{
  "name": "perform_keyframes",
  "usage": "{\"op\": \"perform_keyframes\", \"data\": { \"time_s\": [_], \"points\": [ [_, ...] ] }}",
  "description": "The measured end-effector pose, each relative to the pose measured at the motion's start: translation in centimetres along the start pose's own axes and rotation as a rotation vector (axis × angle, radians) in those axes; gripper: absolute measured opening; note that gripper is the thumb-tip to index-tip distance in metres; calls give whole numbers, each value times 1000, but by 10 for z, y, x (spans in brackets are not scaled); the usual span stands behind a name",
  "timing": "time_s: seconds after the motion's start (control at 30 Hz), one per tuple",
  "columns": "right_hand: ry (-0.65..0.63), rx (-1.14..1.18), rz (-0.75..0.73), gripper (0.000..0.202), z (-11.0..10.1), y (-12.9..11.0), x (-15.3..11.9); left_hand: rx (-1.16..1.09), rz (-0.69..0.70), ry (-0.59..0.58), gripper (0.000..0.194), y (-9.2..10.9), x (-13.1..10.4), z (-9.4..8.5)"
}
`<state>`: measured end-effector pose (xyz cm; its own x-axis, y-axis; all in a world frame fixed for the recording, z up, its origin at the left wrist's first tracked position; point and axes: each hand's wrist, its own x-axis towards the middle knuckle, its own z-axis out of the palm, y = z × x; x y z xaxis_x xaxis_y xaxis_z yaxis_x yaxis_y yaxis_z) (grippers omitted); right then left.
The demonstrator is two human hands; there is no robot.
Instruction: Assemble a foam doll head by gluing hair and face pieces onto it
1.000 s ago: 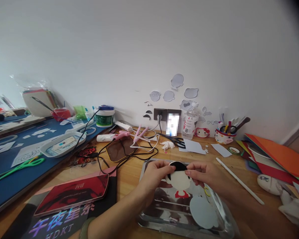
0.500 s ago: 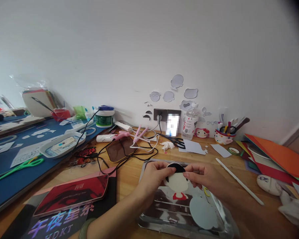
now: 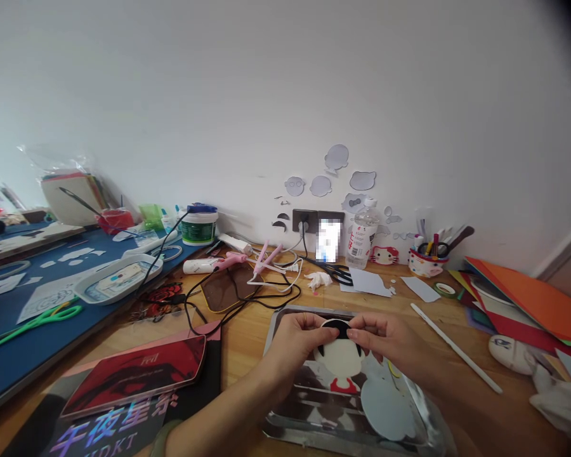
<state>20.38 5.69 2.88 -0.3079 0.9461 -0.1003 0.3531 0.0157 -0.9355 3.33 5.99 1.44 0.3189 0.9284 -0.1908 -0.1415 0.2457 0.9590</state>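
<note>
While two hands are holding it over the tray [image 3: 309, 416], the paper doll [image 3: 340, 362] is wearing black hair [image 3: 339, 327] and a red collar [image 3: 345, 384]; its face is showing blank, so work is seemingly remaining. The left hand [image 3: 297, 336] and right hand [image 3: 380, 336] are pinching the hair's edge. A pale cutout [image 3: 387, 412] is crowding the tray's right side; table [image 3: 238, 355] is leaving room left of the tray.

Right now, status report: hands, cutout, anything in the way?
Left hand, right hand: both pinching black-topped cutout. Cutout held over tray. Pale rounded piece nearby; nothing seen blocking the hands.
</note>
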Motion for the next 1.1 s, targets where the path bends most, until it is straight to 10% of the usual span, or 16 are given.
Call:
{"op": "perform_keyframes", "data": {
  "time_s": [1.1],
  "points": [
    [80, -107, 75, 21, -1, 17, 7, -47, -87, -8, 32, -12, 5, -7]
  ]
}}
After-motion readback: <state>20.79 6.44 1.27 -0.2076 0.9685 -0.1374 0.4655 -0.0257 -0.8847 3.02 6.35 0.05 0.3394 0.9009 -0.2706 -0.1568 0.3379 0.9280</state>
